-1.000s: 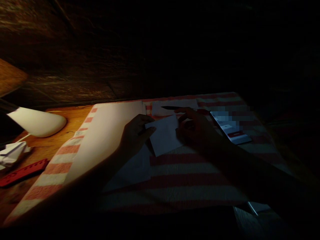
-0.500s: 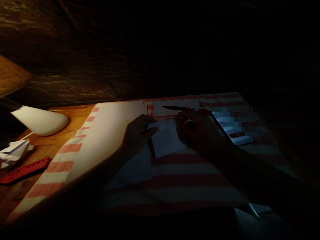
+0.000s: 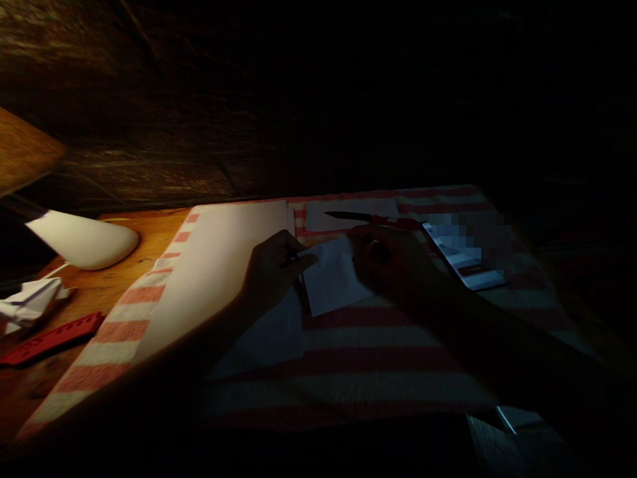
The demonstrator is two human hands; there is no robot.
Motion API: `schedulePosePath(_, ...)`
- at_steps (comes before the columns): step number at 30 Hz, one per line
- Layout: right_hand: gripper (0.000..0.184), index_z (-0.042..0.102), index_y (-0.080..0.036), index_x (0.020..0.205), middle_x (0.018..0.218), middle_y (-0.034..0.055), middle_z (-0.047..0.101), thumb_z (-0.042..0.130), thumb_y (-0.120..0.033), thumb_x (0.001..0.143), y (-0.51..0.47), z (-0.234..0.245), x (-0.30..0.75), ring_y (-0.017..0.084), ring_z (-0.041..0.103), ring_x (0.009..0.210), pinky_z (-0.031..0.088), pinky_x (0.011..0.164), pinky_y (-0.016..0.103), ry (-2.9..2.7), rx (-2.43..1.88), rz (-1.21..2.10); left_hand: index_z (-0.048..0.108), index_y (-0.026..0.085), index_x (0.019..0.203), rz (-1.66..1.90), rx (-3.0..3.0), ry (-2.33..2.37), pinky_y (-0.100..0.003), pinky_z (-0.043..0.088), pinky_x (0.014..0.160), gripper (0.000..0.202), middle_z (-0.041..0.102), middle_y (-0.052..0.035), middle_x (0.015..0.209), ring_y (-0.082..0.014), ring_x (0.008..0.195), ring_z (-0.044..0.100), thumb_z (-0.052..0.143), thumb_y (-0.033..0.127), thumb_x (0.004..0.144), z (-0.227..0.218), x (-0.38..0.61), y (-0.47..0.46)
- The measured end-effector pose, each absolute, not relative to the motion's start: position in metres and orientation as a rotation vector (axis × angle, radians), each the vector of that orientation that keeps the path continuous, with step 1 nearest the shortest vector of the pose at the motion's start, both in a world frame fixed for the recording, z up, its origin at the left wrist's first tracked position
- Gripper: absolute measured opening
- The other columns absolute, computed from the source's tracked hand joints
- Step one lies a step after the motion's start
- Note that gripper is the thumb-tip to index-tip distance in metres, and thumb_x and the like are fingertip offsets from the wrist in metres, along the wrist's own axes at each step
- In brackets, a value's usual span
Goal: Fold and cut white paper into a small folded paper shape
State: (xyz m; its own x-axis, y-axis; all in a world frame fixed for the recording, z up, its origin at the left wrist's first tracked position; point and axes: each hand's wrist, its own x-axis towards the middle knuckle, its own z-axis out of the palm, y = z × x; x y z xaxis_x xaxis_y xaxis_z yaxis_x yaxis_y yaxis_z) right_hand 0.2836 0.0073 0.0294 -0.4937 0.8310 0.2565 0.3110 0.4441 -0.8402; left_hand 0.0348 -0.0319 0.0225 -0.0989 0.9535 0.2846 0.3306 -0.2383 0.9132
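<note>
A small white sheet of paper (image 3: 332, 282) lies on a red-and-white striped cloth (image 3: 378, 345). My left hand (image 3: 273, 265) pinches the sheet's upper left corner, fingers closed on it. At the sheet's upper right edge my right hand (image 3: 393, 262) presses down with curled fingers. Both hands are in deep shadow. Just beyond my right hand lies a dark knife or scissors (image 3: 355, 216) with a red handle.
A large white sheet (image 3: 219, 265) lies left of my hands. A lit phone (image 3: 465, 255) rests at the right. On the wooden table (image 3: 104, 292) at far left are a white lamp base (image 3: 82, 242), crumpled paper (image 3: 30, 302) and a red ruler (image 3: 50, 338).
My right hand has drawn slightly toward the sheet's top edge, and the sheet's upper part looks shorter, as if folded down. The view has shifted a little.
</note>
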Motion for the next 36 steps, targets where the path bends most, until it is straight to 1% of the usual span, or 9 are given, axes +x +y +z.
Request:
schedulePosePath(9, 0.036, 0.072, -0.025, 0.123, 0.106, 0.0059, 0.074, 0.072, -0.015, 0.088, 0.010, 0.026, 0.284, 0.019, 0.067, 0.082, 0.055, 0.068, 0.033, -2.039, -0.832, 0.848, 0.057, 0.019, 0.061, 1.354, 1.673, 1.377, -0.021, 0.040, 0.049, 0.028, 0.054, 0.0049, 0.057, -0.0090, 0.053, 0.049, 0.082, 0.021, 0.074, 0.022, 0.034, -0.031)
schedulePosePath(13, 0.026, 0.072, -0.022, 0.114, 0.108, 0.0060, 0.072, 0.074, -0.015, 0.089, 0.010, 0.031, 0.284, 0.019, 0.066, 0.086, 0.054, 0.074, 0.034, -2.100, -0.732, 0.713, 0.054, 0.019, 0.059, 1.378, 1.723, 1.308, -0.023, 0.044, 0.055, 0.037, 0.061, 0.0020, 0.066, -0.0107, 0.061, 0.056, 0.086, 0.024, 0.077, 0.019, 0.033, -0.031)
schedulePosePath(17, 0.013, 0.070, -0.021, 0.100, 0.104, 0.0049, 0.071, 0.074, -0.015, 0.089, 0.009, 0.034, 0.283, 0.019, 0.065, 0.088, 0.052, 0.074, 0.033, -2.092, -0.702, 0.763, 0.051, 0.019, 0.062, 1.384, 1.814, 1.232, -0.025, 0.050, 0.066, 0.041, 0.066, 0.0003, 0.078, -0.0130, 0.074, 0.063, 0.087, 0.027, 0.081, 0.014, 0.030, -0.029)
schedulePosePath(20, 0.008, 0.068, -0.021, 0.095, 0.100, 0.0042, 0.070, 0.073, -0.016, 0.091, 0.008, 0.034, 0.282, 0.018, 0.064, 0.086, 0.050, 0.073, 0.032, -2.061, -0.722, 0.818, 0.061, 0.021, 0.083, 1.394, 1.919, 1.212, -0.029, 0.055, 0.077, 0.031, 0.067, -0.0011, 0.092, -0.0165, 0.088, 0.067, 0.088, 0.036, 0.082, 0.013, 0.028, -0.029)
schedulePosePath(22, 0.006, 0.068, -0.021, 0.094, 0.099, 0.0038, 0.069, 0.071, -0.016, 0.093, 0.008, 0.035, 0.282, 0.017, 0.063, 0.083, 0.049, 0.072, 0.031, -2.045, -0.749, 0.822, 0.063, 0.022, 0.106, 1.425, 2.025, 1.230, -0.033, 0.057, 0.085, 0.042, 0.066, -0.0036, 0.106, -0.0199, 0.101, 0.067, 0.090, 0.041, 0.080, 0.014, 0.027, -0.029)
schedulePosePath(24, 0.005, 0.067, -0.021, 0.092, 0.098, 0.0037, 0.068, 0.071, -0.019, 0.095, 0.009, 0.037, 0.283, 0.016, 0.062, 0.081, 0.048, 0.070, 0.030, -2.036, -0.775, 0.809, 0.062, 0.024, 0.119, 1.441, 2.180, 1.255, -0.039, 0.057, 0.092, 0.052, 0.063, -0.0060, 0.116, -0.0229, 0.110, 0.065, 0.090, 0.043, 0.079, 0.016, 0.028, -0.031)
schedulePosePath(27, 0.009, 0.066, -0.021, 0.088, 0.099, 0.0045, 0.065, 0.073, -0.022, 0.094, 0.010, 0.041, 0.283, 0.017, 0.062, 0.085, 0.048, 0.069, 0.029, -2.018, -0.778, 0.767, 0.065, 0.024, 0.113, 1.396, 2.376, 1.283, -0.042, 0.056, 0.097, 0.037, 0.060, -0.0058, 0.118, -0.0240, 0.115, 0.061, 0.086, 0.035, 0.085, 0.021, 0.029, -0.035)
schedulePosePath(30, 0.011, 0.065, -0.021, 0.086, 0.104, 0.0056, 0.065, 0.072, -0.020, 0.093, 0.009, 0.044, 0.282, 0.019, 0.062, 0.091, 0.049, 0.071, 0.030, -2.000, -0.752, 0.743, 0.066, 0.023, 0.099, 1.357, 2.405, 1.304, -0.037, 0.057, 0.091, 0.021, 0.059, -0.0038, 0.114, -0.0214, 0.108, 0.062, 0.083, 0.025, 0.087, 0.023, 0.031, -0.038)
schedulePosePath(36, 0.004, 0.065, -0.021, 0.092, 0.081, 0.0002, 0.066, 0.068, -0.023, 0.094, 0.003, 0.043, 0.279, 0.016, 0.059, 0.070, 0.045, 0.063, 0.030, -1.888, -0.920, 0.986, 0.058, 0.021, 0.082, 1.320, 2.320, 1.325, -0.032, 0.052, 0.075, 0.022, 0.058, 0.0016, 0.087, -0.0168, 0.083, 0.060, 0.079, 0.022, 0.087, 0.022, 0.031, -0.037)
